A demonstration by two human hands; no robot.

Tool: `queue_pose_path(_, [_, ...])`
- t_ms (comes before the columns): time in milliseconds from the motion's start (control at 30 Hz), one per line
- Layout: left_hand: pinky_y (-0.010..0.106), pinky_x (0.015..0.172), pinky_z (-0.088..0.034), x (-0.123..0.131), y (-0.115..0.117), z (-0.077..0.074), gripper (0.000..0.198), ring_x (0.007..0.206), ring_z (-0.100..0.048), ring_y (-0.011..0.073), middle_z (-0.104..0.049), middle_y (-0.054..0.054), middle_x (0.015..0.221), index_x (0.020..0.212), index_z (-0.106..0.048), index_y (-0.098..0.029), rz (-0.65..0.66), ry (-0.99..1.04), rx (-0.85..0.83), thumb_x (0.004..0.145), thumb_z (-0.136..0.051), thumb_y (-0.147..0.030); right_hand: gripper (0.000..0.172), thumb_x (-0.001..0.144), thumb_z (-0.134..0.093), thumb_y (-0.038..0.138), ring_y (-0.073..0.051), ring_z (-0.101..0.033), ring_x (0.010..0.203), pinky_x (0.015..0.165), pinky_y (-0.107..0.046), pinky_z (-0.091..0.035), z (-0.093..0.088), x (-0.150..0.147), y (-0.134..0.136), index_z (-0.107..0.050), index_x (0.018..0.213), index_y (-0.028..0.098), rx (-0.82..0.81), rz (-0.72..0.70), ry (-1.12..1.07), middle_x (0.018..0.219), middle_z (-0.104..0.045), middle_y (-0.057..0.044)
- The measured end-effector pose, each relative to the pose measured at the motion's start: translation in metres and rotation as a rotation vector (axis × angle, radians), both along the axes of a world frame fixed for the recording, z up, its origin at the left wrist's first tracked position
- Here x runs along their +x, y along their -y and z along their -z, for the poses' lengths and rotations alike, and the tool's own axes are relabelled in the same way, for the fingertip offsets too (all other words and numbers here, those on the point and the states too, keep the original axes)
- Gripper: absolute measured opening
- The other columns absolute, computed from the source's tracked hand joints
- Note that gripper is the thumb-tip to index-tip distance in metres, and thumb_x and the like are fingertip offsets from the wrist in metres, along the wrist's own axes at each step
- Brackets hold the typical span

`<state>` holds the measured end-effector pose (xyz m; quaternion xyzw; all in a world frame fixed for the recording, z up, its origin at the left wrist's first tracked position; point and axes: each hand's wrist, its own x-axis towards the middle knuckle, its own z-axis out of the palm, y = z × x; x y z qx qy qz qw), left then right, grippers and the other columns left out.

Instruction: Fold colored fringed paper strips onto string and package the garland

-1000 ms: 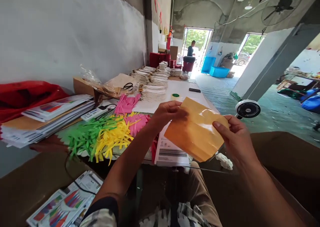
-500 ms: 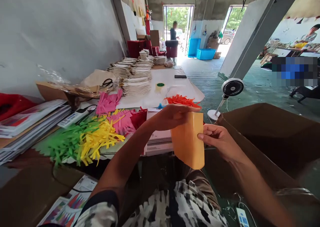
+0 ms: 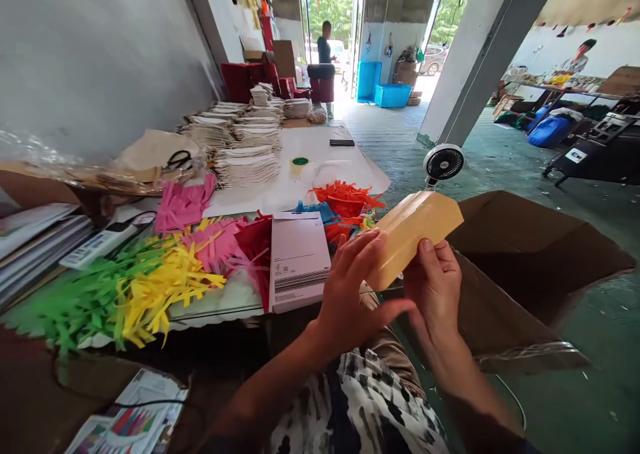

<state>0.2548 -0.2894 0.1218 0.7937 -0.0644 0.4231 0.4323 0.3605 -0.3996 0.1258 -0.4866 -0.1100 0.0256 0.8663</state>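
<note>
A yellow-orange kraft paper envelope (image 3: 413, 238) is held slantwise in front of me between both hands. My right hand (image 3: 434, 287) pinches it from below, with the thumb pressed on its face. My left hand (image 3: 350, 291) grips its lower end, fingers spread against the paper. Just left of my hands lies a white printed carton (image 3: 299, 261) with a barcode label. Beyond it are orange paper fringes (image 3: 345, 201). Green (image 3: 75, 304), yellow (image 3: 160, 287) and pink paper fringes (image 3: 215, 244) lie further left on the table.
Stacks of pale paper pieces (image 3: 246, 167) and black-handled scissors (image 3: 179, 160) lie along the wall side of the table. An open cardboard box (image 3: 520, 254) stands to my right, below a small fan (image 3: 443, 163). A person (image 3: 325, 51) stands by the far doorway.
The envelope has tipped from upright to a slanted, nearly lengthwise position. My left hand has dropped below it, and the view has swung slightly left and upward.
</note>
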Motion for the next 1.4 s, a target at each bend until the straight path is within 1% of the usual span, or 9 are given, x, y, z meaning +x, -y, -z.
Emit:
queue_pose_path(133, [0.042,0.108,-0.056,-0.002,-0.009,-0.004,0.032,0.118,-0.073,0.0258,-0.079,0.007,0.124,0.127,-0.077,-0.029,-0.163,-0.023,-0.134,0.095,-0.077,-0.036,0.029,0.090,-0.077,0.053,-0.013,-0.064,0.066,0.064,-0.025,-0.054,0.001,-0.012,-0.004,-0.071,0.093,0.025,-0.096,-0.191,0.046,0.086,-0.075,-0.001])
queue_pose_path(267, [0.029,0.079,-0.057,-0.016,-0.044,-0.024,0.013,0.081,-0.073,0.0177,-0.082,0.003,0.090,0.096,-0.086,-0.024,-0.207,-0.120,-0.255,0.094,-0.077,-0.035,0.051,0.104,-0.061,0.050,-0.012,-0.057,0.051,0.053,-0.025,-0.048,-0.012,-0.029,0.019,-0.065,0.063,0.021,-0.588,-0.562,0.419,0.058,-0.065,-0.001])
queue_pose_path(333, [0.025,0.069,-0.053,-0.024,-0.057,-0.032,0.016,0.071,-0.067,0.0148,-0.079,0.002,0.080,0.089,-0.086,-0.021,-0.145,-0.167,-0.302,0.093,-0.078,-0.036,0.037,0.102,-0.068,0.037,-0.012,-0.060,0.054,0.053,-0.025,-0.046,-0.025,-0.036,0.029,-0.068,0.068,0.022,-0.710,-0.391,0.726,0.063,-0.068,0.000])
queue_pose_path(400, [0.023,0.064,-0.048,-0.028,-0.062,-0.034,0.022,0.067,-0.061,0.0123,-0.075,0.002,0.075,0.088,-0.085,-0.018,-0.027,-0.227,-0.341,0.092,-0.078,-0.038,0.005,0.097,-0.074,0.026,-0.016,-0.071,0.076,0.068,-0.028,-0.053,-0.037,-0.038,0.031,-0.075,0.093,0.023,-0.710,-0.065,0.973,0.089,-0.078,-0.003])
queue_pose_path(467, [0.022,0.060,-0.042,-0.029,-0.062,-0.032,0.031,0.063,-0.053,0.0101,-0.068,0.001,0.071,0.082,-0.081,-0.016,0.076,-0.281,-0.356,0.094,-0.076,-0.044,0.021,0.095,-0.077,0.023,-0.023,-0.073,0.101,0.086,-0.036,-0.056,-0.043,-0.036,0.022,-0.076,0.115,0.024,-0.739,0.079,1.157,0.113,-0.079,-0.008])
queue_pose_path(700, [0.025,0.055,-0.022,-0.033,-0.057,-0.012,0.053,0.064,-0.028,0.0089,-0.035,-0.004,0.067,0.072,-0.057,-0.015,0.147,-0.351,-0.441,0.104,-0.056,-0.058,0.027,0.095,-0.075,0.012,-0.020,-0.076,0.096,0.090,-0.038,-0.058,-0.021,-0.027,-0.010,-0.075,0.118,0.026,-0.760,0.075,1.227,0.105,-0.082,-0.003])
queue_pose_path(967, [0.026,0.055,-0.018,-0.035,-0.064,0.002,0.059,0.065,-0.024,0.0086,-0.028,-0.003,0.068,0.068,-0.040,-0.018,0.073,-0.410,-0.576,0.101,-0.055,-0.065,0.038,0.090,-0.077,0.004,-0.022,-0.080,0.100,0.100,-0.044,-0.058,0.007,-0.028,-0.022,-0.074,0.122,0.025,-0.748,0.200,1.383,0.115,-0.083,-0.007])
queue_pose_path(1233, [0.026,0.055,-0.017,-0.041,-0.075,0.007,0.057,0.063,-0.024,0.0087,-0.028,-0.004,0.066,0.066,-0.039,-0.018,0.064,-0.426,-0.477,0.103,-0.053,-0.060,0.034,0.091,-0.080,0.014,-0.022,-0.077,0.099,0.090,-0.040,-0.062,0.013,-0.027,-0.033,-0.076,0.122,0.029,-0.708,0.047,1.078,0.110,-0.081,-0.004])
queue_pose_path(1400, [0.027,0.055,-0.018,-0.043,-0.079,0.005,0.054,0.064,-0.025,0.0090,-0.028,-0.004,0.068,0.069,-0.039,-0.019,0.058,-0.449,-0.507,0.105,-0.050,-0.057,0.025,0.092,-0.078,0.010,-0.022,-0.074,0.097,0.095,-0.042,-0.058,0.013,-0.024,-0.038,-0.077,0.109,0.028,-0.713,0.038,1.171,0.105,-0.080,-0.003])
